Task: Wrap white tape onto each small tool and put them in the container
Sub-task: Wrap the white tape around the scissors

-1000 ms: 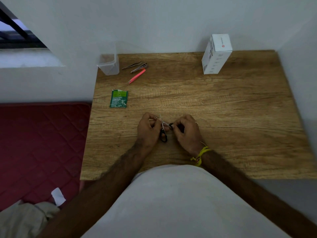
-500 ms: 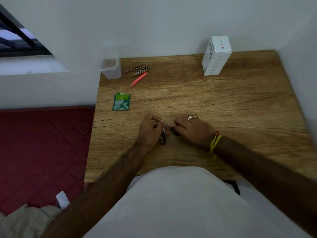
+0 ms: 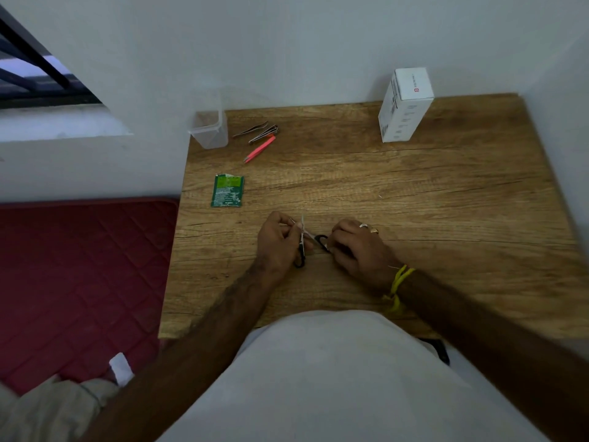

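My left hand [image 3: 277, 245] grips small black-handled scissors [image 3: 301, 250], blades pointing up and away. A thin strip of white tape [image 3: 308, 233] runs from the scissors toward my right hand [image 3: 358, 248], which pinches the second black handle loop [image 3: 322, 241] and the tape end. Both hands sit low over the wooden table [image 3: 414, 202] near its front middle. Two metal tweezers [image 3: 255, 130] and a pink tweezer [image 3: 259, 149] lie at the back left. A clear plastic container [image 3: 210, 129] stands at the back left corner.
A green sachet [image 3: 227, 190] lies left of centre. A white box [image 3: 404, 103] stands upright at the back right. White walls close the back and right sides. A red mattress [image 3: 79, 275] lies below the table's left edge.
My right hand turned from knuckles-forward to palm-down and shifted slightly right, while the left hand kept the scissors almost still. The camera tilted a little.
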`<state>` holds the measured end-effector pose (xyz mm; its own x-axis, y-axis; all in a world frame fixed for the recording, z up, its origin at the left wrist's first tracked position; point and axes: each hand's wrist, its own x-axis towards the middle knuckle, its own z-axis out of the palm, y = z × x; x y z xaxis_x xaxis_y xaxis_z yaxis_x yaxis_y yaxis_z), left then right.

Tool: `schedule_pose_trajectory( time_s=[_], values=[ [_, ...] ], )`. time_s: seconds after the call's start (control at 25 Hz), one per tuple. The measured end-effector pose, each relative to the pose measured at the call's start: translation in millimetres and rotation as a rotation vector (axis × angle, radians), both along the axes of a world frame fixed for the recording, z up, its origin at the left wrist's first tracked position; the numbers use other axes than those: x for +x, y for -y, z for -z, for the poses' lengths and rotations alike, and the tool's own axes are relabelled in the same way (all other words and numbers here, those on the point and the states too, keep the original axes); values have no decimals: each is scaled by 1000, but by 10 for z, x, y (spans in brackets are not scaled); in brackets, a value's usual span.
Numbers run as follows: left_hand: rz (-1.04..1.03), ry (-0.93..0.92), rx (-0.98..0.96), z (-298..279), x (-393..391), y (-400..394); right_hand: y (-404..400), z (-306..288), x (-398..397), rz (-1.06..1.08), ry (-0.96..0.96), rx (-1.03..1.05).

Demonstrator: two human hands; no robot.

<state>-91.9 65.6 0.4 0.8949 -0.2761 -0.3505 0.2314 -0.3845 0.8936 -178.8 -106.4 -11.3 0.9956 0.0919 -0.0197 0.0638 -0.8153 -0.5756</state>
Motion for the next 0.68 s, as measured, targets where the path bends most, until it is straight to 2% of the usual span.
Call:
schedule_pose_trajectory(
  time_s=[0.16,0.28,0.52,0.6,0.68],
  values=[
    [-55,6,-19,9,-40,-6,-203,98,18,369,-71,210],
    [-93,2,-52,0,-79,6,-337,61,130,571,-94,369],
    [-103,-10,-93,25,-60,9,-318,34,259,668,-238,491],
    [-105,-35,-84,62,-51,0,-331,51,256,677,-221,526],
    [-102,-77,-68,97,-44,-11,-350,53,254,782,-159,639]
  ],
)
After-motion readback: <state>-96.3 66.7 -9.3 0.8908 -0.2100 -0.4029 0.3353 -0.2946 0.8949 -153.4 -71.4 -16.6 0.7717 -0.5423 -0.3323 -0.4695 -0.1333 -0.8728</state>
